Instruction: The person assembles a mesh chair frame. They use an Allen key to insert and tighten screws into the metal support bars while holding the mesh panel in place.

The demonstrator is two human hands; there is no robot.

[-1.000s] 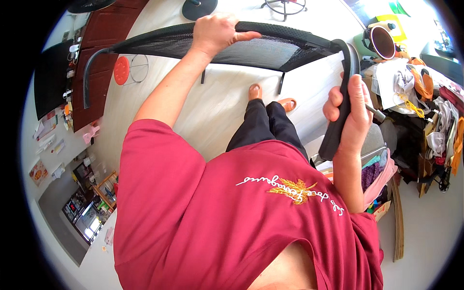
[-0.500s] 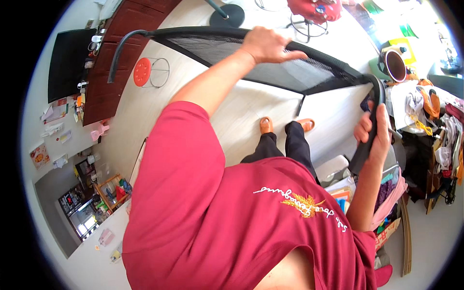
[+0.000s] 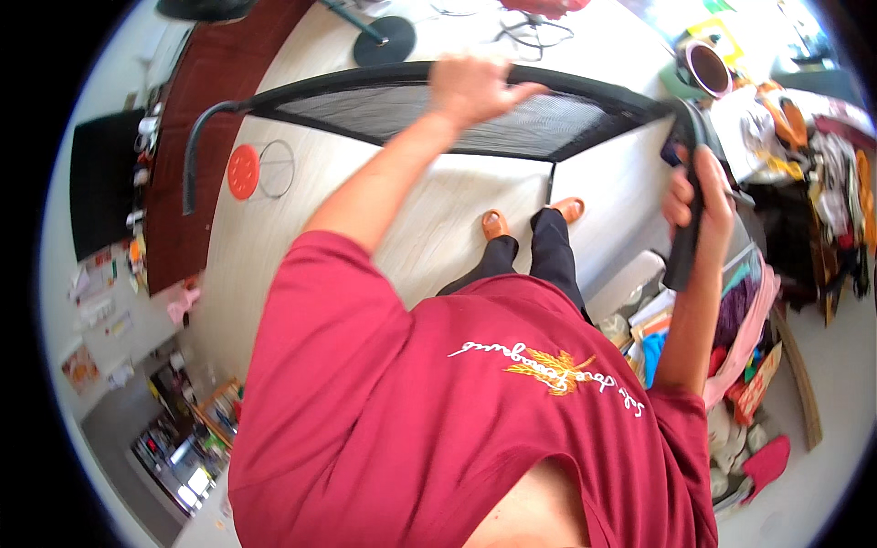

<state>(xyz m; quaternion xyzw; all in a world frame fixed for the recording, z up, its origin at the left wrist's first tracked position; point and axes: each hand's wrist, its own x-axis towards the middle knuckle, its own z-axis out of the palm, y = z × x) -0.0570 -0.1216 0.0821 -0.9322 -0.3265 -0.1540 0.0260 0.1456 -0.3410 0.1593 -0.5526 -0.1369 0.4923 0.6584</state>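
In front of me, above the floor, I hold a black mesh panel (image 3: 365, 108) in a dark tubular frame whose two ends curve toward me. My left hand (image 3: 468, 89) is closed over the frame's far edge near the middle, its thumb stretched out to the right. The curved right end tube (image 3: 681, 260) runs through my right hand (image 3: 700, 196), whose fingers and thumb wrap round it. At the far left, the other end tube (image 3: 190, 173) hangs free. A small dark item beside my right fingers is too unclear to name.
A red-topped stool (image 3: 243, 172) stands on the floor at left, before a reddish-brown cabinet (image 3: 187, 128). Beyond the panel is a round dark base (image 3: 384, 42) with a pole. At right are a bucket-like container (image 3: 706, 69), heaped clothes (image 3: 827, 183) and a pile of cloths (image 3: 740, 315).
The room and the panel have shifted left in view, and the panel looks more level. Both hands keep their holds, the right one a little higher in the picture.
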